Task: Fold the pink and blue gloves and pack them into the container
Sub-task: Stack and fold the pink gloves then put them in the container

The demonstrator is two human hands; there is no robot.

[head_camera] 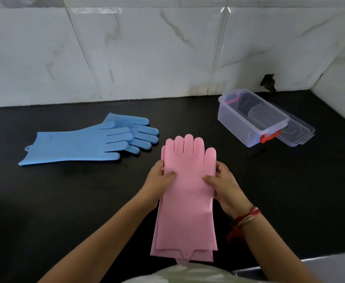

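Two pink gloves point(188, 201) lie stacked flat on the black counter in front of me, fingers pointing away, cuffs near the counter's front edge. My left hand point(161, 180) grips their left edge at the palm, thumb on top. My right hand point(221, 182) grips the right edge the same way. The blue gloves point(81, 144) lie stacked to the left, fingers pointing right, untouched. The clear plastic container point(247, 127) with orange latches stands open at the back right, and I see nothing inside it.
The container's clear lid point(298, 132) lies flat just right of the box. A white marble-tiled wall point(147, 48) runs along the back and right of the black counter point(65, 201). A dark hole point(268, 82) shows in the wall behind the container.
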